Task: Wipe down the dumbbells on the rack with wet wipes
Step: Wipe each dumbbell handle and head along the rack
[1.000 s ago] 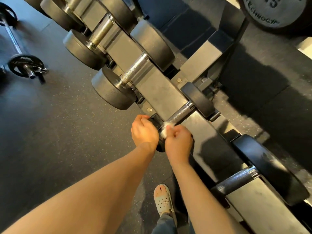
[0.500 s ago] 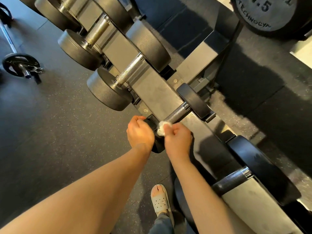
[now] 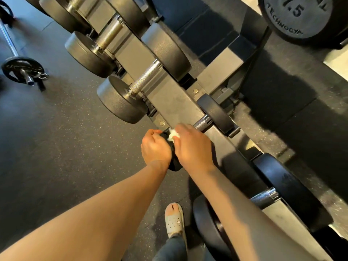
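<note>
My left hand (image 3: 155, 147) is clenched, knuckles up, with its fingers curled over the near head of the small black dumbbell (image 3: 214, 113), which lies across the rack (image 3: 169, 98) in its cradle. That near head overhangs the rack's front edge and is mostly hidden under both my hands. My right hand (image 3: 192, 146) grasps the wet wipe (image 3: 172, 135), a crumpled white wad, and holds it against the handle (image 3: 201, 123) at the end where the handle meets the near head. Only a small part of the wipe shows between my two hands; whether it wraps around the handle I cannot tell. The far head sits at the rack's rear edge, uncovered. One place along the rack to one side lies a grey dumbbell (image 3: 120, 100) with a bright knurled handle, and more grey dumbbells lie beyond it. One place along to the other side lies a larger black dumbbell (image 3: 288, 189). Behind the rack stands a weight plate (image 3: 297, 16) marked 7.5. In front of the rack my foot in a pale slipper (image 3: 174, 220) stands on the speckled floor (image 3: 56, 138), and well apart from the rack a barbell (image 3: 22, 69) lies on that floor.
</note>
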A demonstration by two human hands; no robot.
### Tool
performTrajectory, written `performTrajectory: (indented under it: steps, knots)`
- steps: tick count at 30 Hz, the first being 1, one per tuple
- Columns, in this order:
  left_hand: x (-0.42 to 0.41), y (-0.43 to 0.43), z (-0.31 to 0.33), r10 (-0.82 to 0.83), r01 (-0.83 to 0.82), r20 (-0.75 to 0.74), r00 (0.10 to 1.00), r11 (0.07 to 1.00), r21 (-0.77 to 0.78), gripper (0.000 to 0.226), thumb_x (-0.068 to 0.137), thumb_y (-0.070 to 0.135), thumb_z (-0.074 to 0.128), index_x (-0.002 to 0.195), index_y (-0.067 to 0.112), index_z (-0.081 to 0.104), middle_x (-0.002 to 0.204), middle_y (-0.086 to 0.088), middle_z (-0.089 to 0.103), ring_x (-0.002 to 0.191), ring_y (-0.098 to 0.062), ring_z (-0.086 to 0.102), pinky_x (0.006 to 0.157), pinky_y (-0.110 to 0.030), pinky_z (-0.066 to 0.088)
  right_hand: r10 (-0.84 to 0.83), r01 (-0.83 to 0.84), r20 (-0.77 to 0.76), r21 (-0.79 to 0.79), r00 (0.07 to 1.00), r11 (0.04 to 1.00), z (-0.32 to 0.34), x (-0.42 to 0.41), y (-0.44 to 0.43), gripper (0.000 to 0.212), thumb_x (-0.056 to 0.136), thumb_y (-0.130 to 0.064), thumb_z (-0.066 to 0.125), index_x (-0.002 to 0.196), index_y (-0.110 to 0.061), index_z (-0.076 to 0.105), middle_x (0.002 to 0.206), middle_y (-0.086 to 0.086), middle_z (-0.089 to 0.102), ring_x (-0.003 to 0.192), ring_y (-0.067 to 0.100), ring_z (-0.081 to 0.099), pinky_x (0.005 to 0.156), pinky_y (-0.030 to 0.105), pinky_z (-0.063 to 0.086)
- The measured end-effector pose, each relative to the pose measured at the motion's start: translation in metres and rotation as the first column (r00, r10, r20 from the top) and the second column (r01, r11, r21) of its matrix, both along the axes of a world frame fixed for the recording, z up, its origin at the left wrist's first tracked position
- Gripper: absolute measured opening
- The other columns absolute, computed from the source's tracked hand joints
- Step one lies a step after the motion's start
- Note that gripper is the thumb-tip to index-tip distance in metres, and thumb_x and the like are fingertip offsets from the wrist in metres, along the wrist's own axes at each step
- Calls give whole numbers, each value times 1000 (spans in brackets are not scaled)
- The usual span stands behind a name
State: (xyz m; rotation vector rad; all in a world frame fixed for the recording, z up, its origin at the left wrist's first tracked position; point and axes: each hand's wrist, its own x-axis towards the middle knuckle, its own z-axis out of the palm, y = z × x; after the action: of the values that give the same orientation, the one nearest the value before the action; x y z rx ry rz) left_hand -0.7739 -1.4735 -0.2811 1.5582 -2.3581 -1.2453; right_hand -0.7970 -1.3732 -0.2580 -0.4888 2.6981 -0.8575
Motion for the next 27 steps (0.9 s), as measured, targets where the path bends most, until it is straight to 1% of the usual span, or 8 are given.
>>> performTrajectory:
  steps: [2,5,9,12,15,20,24,27]
  knots:
    - [0,-2,-1,-12,12,12,1000,1000,10,33,97,24,35,96,21,68,89,4,65,91,-24,62,85,-39,53,354,-330,-74,230,932,915,3,-15,-10,18,101,-17,54,112,-15,68,111,6,60,107,26,59,78,35,44]
    - [0,-5,-4,13,-13,23,1000,1000,27,30,101,18,37,99,19,67,92,-1,66,92,-27,62,84,-40,53,621,-594,125,483,773,643,9,-50,-25,18,100,-25,55,108,-17,68,114,9,61,110,30,57,90,41,46]
    - [3,-7,-4,2,-2,-5,1000,997,71,28,100,16,37,98,18,65,90,1,64,90,-25,60,79,-39,49,524,-750,548,361,652,555,10,-93,-43,23,99,-21,57,78,-14,50,84,6,58,83,28,58,71,32,45]
    - [2,-6,0,1,-1,2,1000,995,102,27,101,15,37,97,21,63,83,7,60,87,-23,60,77,-37,47,496,-764,599,358,629,537,9,-99,-55,5,97,-10,57,101,-8,58,94,10,63,86,27,60,65,29,45]
    - [1,-8,-1,2,-5,20,1000,990,139,24,101,16,38,98,22,61,87,3,61,88,-25,58,76,-35,43,522,-731,513,494,682,471,19,-99,-50,10,96,-14,61,99,-15,52,100,6,60,91,25,59,75,32,49]
    - [3,-8,-2,-55,60,-38,998,990,130,22,90,26,33,92,22,55,85,1,60,84,-25,56,72,-36,41,431,-315,-33,633,902,707,26,-72,-21,20,99,-13,57,119,-12,56,118,6,56,95,21,66,69,29,47]
    - [4,-9,-2,-94,99,-44,995,986,137,25,85,29,29,90,22,53,84,1,59,83,-25,56,73,-42,46,268,-288,116,525,956,801,9,-37,-21,16,102,-24,53,114,-18,61,119,3,52,105,21,58,73,29,46]
    - [4,-13,-4,-125,126,-15,992,984,127,18,96,17,36,91,19,54,85,-3,60,82,-25,56,72,-42,46,324,-365,174,548,930,753,7,-41,-30,19,101,-20,53,118,-18,62,124,6,52,109,25,60,74,32,40]
